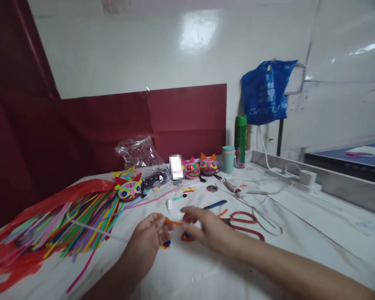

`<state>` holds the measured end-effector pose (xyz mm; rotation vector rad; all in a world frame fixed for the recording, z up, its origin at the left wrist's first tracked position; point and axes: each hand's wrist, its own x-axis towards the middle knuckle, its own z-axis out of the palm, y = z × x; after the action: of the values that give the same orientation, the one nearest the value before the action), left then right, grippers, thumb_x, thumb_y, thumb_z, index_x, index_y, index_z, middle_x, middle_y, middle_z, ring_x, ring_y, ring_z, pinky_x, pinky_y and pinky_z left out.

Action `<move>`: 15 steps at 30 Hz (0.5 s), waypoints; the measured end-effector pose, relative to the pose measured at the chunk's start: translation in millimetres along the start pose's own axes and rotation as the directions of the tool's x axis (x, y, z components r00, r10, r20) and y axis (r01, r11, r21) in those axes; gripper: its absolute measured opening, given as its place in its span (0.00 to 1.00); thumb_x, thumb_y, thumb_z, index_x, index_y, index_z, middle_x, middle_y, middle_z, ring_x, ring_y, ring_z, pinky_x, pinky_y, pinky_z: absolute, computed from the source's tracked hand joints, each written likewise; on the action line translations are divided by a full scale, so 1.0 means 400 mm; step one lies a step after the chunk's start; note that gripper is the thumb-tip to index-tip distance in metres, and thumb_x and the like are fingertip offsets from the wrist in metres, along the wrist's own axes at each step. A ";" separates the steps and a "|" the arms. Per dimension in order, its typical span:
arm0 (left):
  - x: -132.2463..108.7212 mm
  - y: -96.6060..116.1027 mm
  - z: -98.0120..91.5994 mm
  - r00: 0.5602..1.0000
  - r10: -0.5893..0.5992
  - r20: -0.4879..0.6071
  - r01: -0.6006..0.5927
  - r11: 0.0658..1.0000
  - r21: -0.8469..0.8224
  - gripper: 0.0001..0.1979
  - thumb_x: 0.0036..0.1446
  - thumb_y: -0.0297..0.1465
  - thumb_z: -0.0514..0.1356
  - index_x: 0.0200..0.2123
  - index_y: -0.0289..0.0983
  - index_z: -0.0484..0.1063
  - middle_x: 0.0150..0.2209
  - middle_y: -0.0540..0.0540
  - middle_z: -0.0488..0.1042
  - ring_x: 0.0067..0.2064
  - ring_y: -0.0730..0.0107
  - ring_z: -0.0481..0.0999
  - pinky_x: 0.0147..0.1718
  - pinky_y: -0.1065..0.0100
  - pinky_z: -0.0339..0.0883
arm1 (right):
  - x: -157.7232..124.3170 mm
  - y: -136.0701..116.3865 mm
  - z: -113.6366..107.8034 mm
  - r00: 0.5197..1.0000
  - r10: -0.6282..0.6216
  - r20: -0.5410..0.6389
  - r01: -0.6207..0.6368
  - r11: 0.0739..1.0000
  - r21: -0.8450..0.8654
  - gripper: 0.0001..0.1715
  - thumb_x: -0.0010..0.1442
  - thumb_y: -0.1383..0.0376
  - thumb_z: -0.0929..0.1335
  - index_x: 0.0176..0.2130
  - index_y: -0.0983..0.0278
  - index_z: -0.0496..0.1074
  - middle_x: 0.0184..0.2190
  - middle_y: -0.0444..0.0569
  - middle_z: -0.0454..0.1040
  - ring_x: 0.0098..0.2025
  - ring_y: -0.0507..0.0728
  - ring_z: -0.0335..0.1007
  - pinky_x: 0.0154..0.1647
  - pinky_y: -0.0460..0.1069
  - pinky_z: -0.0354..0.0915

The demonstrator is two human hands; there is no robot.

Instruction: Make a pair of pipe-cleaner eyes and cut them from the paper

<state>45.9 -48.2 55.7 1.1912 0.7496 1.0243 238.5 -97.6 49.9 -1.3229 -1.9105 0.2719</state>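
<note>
My left hand (150, 233) is closed in a pinch on a short orange pipe cleaner (174, 222). At its other end, my right hand (203, 225) curls its fingers, with the thumb against the strip. Partly hidden under my right hand is a red-orange and dark item (186, 237) that I cannot make out. Scissors (243, 225) with red-orange handles lie just right of that hand, their blades partly covered. Below my left fingers sits a small blue, red and yellow piece (166, 243). A dark blue flat tool (215, 204) rests beyond my right hand.
Many coloured pipe cleaners (90, 221) spread on red plastic at left, near a decorated cat-like head (128, 188). Two similar heads (192, 168) stand at the back beside a mint cup (228, 160) and a green can (240, 141). Cables (259, 212) and a power strip (300, 181) lie right.
</note>
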 end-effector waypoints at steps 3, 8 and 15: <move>0.004 -0.008 -0.015 1.000 0.022 0.008 -0.022 0.998 0.067 0.12 0.43 0.37 0.66 0.26 0.37 0.68 0.27 0.49 0.74 0.30 0.68 0.74 0.32 0.67 0.69 | 0.026 -0.032 0.080 0.996 -0.094 0.003 0.094 0.985 -0.146 0.11 0.62 0.63 0.63 0.37 0.66 0.72 0.31 0.52 0.77 0.32 0.55 0.73 0.32 0.46 0.64; 0.041 -0.014 -0.084 0.843 0.476 0.251 -0.502 0.530 0.683 0.05 0.49 0.33 0.63 0.31 0.39 0.76 0.32 0.44 0.77 0.36 0.62 0.76 0.37 0.66 0.69 | 0.033 0.016 0.109 0.997 -0.075 0.013 0.076 0.978 -0.194 0.12 0.62 0.66 0.61 0.32 0.65 0.71 0.25 0.48 0.75 0.26 0.52 0.70 0.27 0.43 0.60; 0.051 -0.101 -0.127 0.512 0.528 0.677 -0.783 -0.037 0.621 0.08 0.58 0.25 0.54 0.33 0.39 0.73 0.25 0.48 0.75 0.27 0.69 0.74 0.29 0.70 0.67 | 0.011 0.046 0.152 0.969 -0.236 0.069 0.246 0.944 -0.218 0.12 0.62 0.68 0.60 0.35 0.65 0.72 0.28 0.48 0.77 0.29 0.52 0.71 0.30 0.43 0.61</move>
<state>17.7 -12.1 5.3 2.9071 0.4437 1.1992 208.1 -71.0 0.5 -1.2159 -2.1648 -0.0436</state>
